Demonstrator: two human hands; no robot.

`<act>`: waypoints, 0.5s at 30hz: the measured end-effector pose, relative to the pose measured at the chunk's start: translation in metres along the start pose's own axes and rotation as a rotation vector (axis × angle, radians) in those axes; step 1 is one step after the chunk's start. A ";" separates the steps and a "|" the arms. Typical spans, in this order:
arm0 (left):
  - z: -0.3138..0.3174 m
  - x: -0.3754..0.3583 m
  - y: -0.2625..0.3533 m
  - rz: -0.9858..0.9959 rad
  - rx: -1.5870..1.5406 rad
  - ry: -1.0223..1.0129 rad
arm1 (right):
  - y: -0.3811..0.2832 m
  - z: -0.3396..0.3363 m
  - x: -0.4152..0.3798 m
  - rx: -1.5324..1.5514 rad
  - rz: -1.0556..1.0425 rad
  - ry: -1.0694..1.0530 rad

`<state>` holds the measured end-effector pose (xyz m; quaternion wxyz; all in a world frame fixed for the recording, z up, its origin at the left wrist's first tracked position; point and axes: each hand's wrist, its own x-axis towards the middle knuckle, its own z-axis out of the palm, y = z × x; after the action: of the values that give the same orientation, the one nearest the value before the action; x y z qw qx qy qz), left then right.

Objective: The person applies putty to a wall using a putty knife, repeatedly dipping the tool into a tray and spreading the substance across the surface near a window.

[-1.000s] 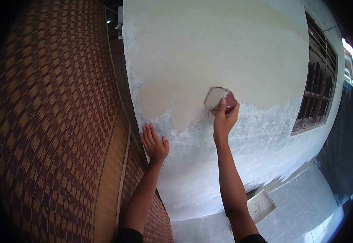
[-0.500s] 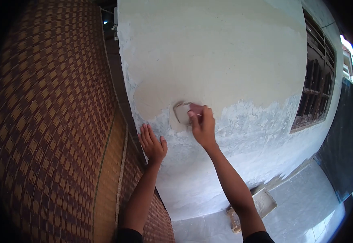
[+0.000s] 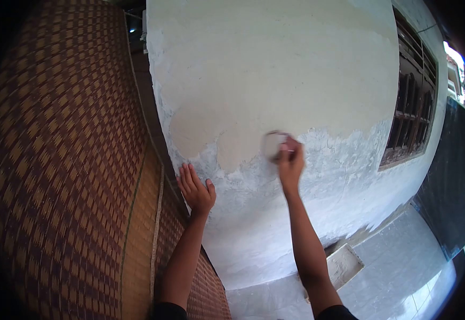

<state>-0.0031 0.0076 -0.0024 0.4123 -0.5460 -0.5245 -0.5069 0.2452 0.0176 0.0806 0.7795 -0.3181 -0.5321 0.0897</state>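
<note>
My right hand (image 3: 291,161) is closed around the reddish-brown handle of a scraper (image 3: 273,144). Motion smears its flat, roughly square blade, which lies at the wall (image 3: 275,69) where the beige coat meets bare, patchy grey-white plaster. Near the wall's left corner, my left hand (image 3: 197,191) rests on the grey-white surface. Its fingers are stretched out, with nothing held. A ragged lower edge of the beige layer runs between and above the two hands.
A woven brown mat (image 3: 67,138) hangs close along the left side. On the tiled floor (image 3: 387,266) sits a shallow tray (image 3: 347,265) holding whitish paste, partly behind my right forearm. A barred window (image 3: 414,101) and a dark board (image 3: 446,181) are at right.
The scraper in my right hand has moved to the right along the wall. My left hand stays flat in the same spot on the wall. The whole view has shifted slightly.
</note>
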 end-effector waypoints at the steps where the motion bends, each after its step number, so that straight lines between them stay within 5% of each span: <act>1: 0.000 0.000 0.001 -0.001 0.007 0.003 | -0.016 -0.008 0.004 0.173 0.125 0.118; 4: 0.001 -0.001 0.001 -0.003 0.013 -0.003 | -0.024 -0.001 -0.003 0.221 0.019 -0.019; 7: -0.001 0.000 0.001 0.004 0.007 -0.009 | -0.032 0.014 -0.022 -0.305 -0.264 -0.295; 11: 0.000 0.000 0.001 0.006 0.013 0.002 | 0.013 -0.016 0.014 0.003 0.038 0.159; 12: 0.001 0.001 0.001 0.005 0.016 0.008 | -0.022 -0.019 0.012 0.240 0.153 0.204; 15: 0.001 0.001 0.002 0.016 0.000 -0.003 | -0.021 0.000 0.001 0.152 0.107 -0.112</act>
<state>-0.0010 0.0084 -0.0015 0.4155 -0.5511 -0.5205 -0.5027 0.2416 0.0013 0.0937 0.7646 -0.2807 -0.5486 0.1888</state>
